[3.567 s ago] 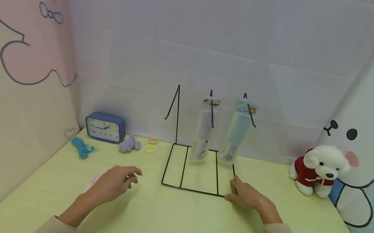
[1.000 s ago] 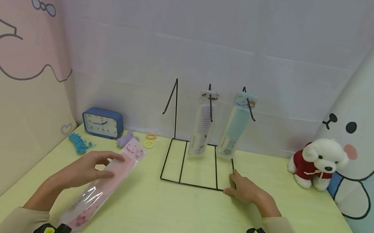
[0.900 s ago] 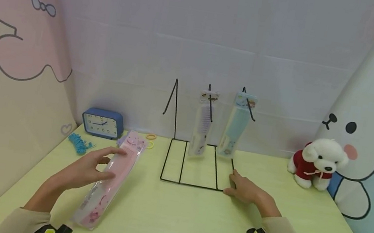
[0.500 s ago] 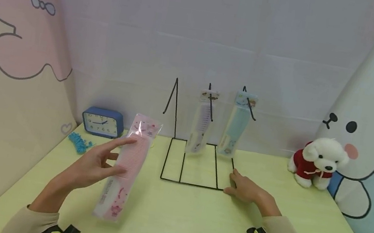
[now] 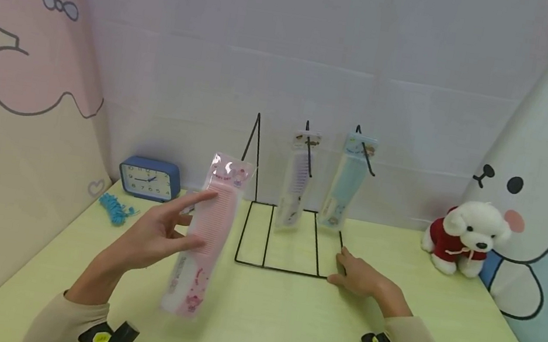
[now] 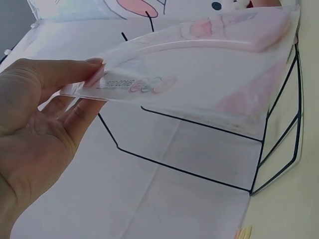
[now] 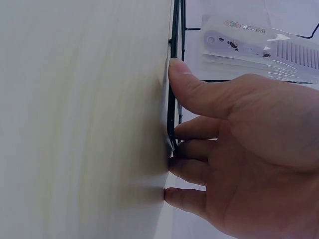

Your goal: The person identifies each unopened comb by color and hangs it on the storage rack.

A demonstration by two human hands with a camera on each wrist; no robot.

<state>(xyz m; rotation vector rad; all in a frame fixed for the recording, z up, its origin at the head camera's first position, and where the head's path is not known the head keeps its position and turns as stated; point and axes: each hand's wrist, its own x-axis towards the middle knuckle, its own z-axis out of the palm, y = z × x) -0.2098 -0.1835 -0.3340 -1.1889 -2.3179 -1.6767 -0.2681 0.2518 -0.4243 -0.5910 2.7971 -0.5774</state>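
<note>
A clear packet with a pink comb (image 5: 217, 230) is pinched between the thumb and fingers of my left hand (image 5: 149, 238). It tilts above the table, its printed top overlapping the left hook of a black wire rack (image 5: 285, 271) in the head view. In the left wrist view, the fingers grip the edge of the packet (image 6: 194, 74). My right hand (image 5: 364, 276) holds the front right corner of the rack's base, thumb on the wire and fingertips against the table. A packaged purple comb (image 5: 299, 178) hangs from the middle hook, a packaged blue comb (image 5: 347, 185) from the right one.
A blue alarm clock (image 5: 147, 179) stands at the back left, with a bundle of blue cord (image 5: 114, 209) in front. At the back right sits a white plush dog (image 5: 467, 244) in red. A white cloth wall (image 5: 213, 79) rises behind the rack.
My left hand has picked up the pink comb packet from the left of the table and carried it up and right, turning it more upright. The right hand stays at the rack corner.
</note>
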